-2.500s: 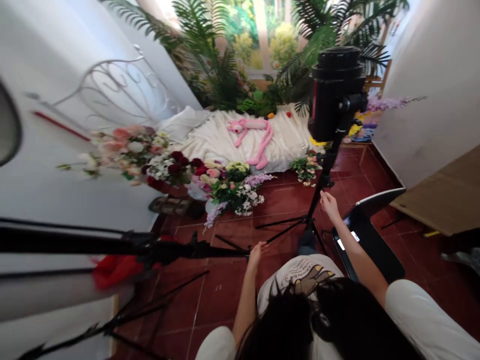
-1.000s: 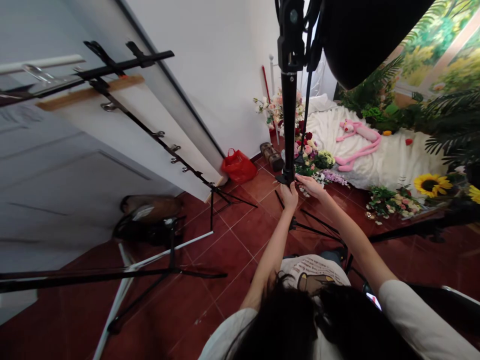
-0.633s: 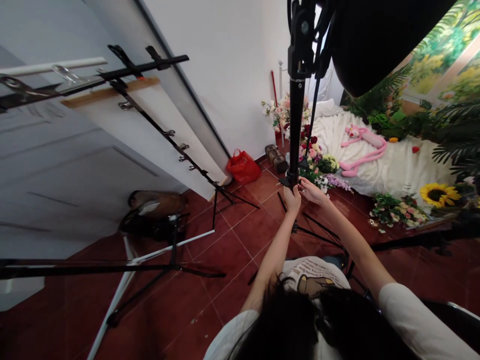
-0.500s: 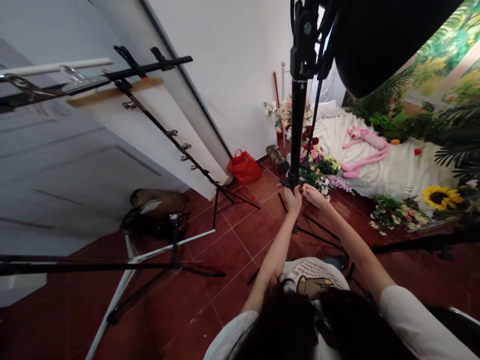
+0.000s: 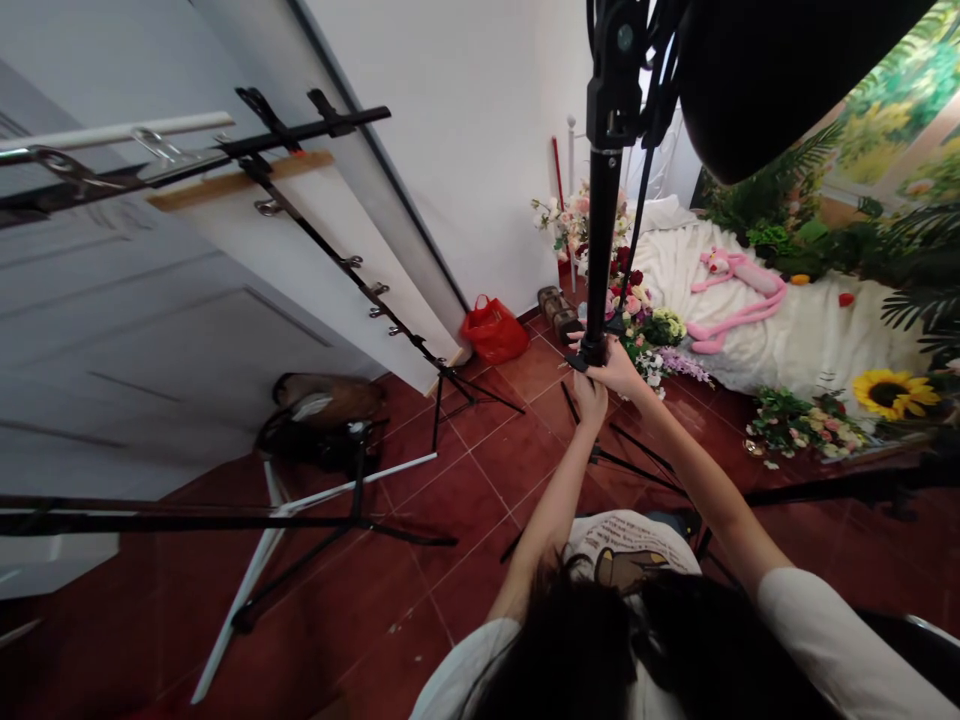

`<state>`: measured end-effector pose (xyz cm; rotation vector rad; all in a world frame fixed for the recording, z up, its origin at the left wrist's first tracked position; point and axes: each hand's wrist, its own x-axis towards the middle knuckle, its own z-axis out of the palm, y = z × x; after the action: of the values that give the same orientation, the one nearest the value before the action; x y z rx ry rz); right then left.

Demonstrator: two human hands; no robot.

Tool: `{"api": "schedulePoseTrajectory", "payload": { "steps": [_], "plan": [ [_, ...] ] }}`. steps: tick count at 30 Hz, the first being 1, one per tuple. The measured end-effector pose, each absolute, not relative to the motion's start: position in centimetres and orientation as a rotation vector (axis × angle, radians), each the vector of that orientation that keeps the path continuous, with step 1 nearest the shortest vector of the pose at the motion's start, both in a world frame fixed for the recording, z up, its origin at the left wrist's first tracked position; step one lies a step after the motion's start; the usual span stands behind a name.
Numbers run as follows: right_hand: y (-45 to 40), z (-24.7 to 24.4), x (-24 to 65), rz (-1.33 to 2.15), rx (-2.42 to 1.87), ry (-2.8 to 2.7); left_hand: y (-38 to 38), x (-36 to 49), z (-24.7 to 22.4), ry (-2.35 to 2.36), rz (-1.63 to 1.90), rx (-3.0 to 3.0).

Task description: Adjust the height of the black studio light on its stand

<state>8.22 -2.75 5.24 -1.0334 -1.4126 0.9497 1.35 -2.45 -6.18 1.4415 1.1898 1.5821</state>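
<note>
A black light stand [image 5: 602, 240] rises upright before me, with a large dark lamp head [image 5: 780, 80] at its top. My left hand [image 5: 591, 402] is closed around the pole just below its black locking collar. Slightly higher, my right hand [image 5: 622, 372] wraps the pole at the collar from the right side, with fingertips showing on the far left of it. The collar's knob hides part of both hands' fingers. A black cable hangs alongside the pole. The stand's legs spread over the floor below my forearms.
At left, a backdrop stand [image 5: 322, 225] holds a white sheet with clips. Tripod legs and white poles [image 5: 244, 590] cross the red tiles. A red bag [image 5: 495, 333] sits by the wall. Flowers [image 5: 667, 325], a pink plush toy [image 5: 750, 280] on white cloth and a sunflower [image 5: 892, 393] are at right.
My right hand has moved up and left, from pinching beside the pole to wrapping around it at the collar. My left hand stays below. The view has shifted slightly.
</note>
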Motion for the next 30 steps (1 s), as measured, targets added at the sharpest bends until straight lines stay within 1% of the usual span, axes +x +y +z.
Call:
{"api": "schedulePoseTrajectory", "payload": {
  "steps": [4,6,9,15,19,22,27,30],
  "plan": [
    [-2.1,6.5,5.5,0.771,-1.326,-1.230,-3.1,0.6,-5.6,1.105,1.529,1.438],
    [-2.0,6.9,4.9,0.717,-1.393,-1.167,-3.5,0.0,-5.3,1.058,1.521,1.448],
    [-1.7,8.3,5.1,0.704,-1.302,-1.242,-3.8,-0.8,-4.2,1.045,1.509,1.477],
    [0.0,14.4,7.6,0.802,-0.974,-1.484,-1.6,-1.1,0.1,0.940,1.449,1.490],
    [0.5,16.8,9.2,0.893,-0.848,-1.595,0.6,-0.5,2.0,0.731,1.221,1.429],
    [0.4,16.9,9.7,0.887,-0.829,-1.619,1.2,-0.1,2.1,0.727,1.144,1.417],
    [-0.8,15.2,11.2,0.835,-0.879,-1.659,0.8,0.8,1.2,0.995,1.371,1.284],
    [-2.1,13.2,13.4,0.841,-0.960,-1.651,0.6,1.2,0.9,1.064,1.422,1.242]
  ]
}}
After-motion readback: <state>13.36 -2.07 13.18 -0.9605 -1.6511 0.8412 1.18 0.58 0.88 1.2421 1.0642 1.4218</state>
